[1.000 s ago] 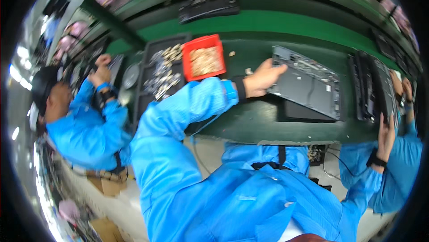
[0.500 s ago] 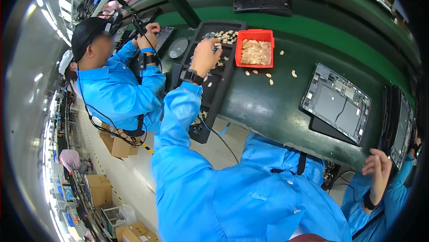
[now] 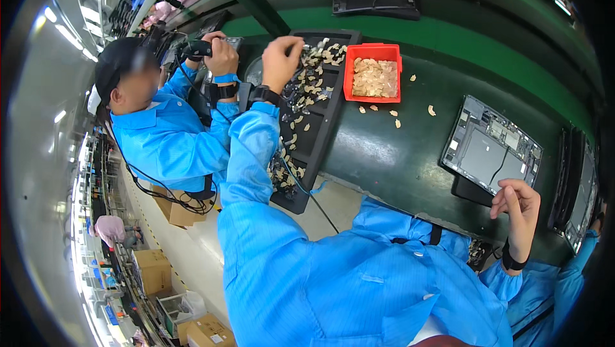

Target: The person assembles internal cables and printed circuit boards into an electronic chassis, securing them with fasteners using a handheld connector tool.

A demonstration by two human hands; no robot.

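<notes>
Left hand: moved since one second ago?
Yes: left hand went left past the red bin, from the opened device to the black tray.

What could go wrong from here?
1. Loose pale pieces lie on the bench near the opened device; one might get in or under it.
2. That device sits over a dark slab, edges not lined up. The right hand is right by its lower edge, so a bump could shift it.
3. The tray appears to jut past the bench edge; a knock may spill its parts.
</notes>
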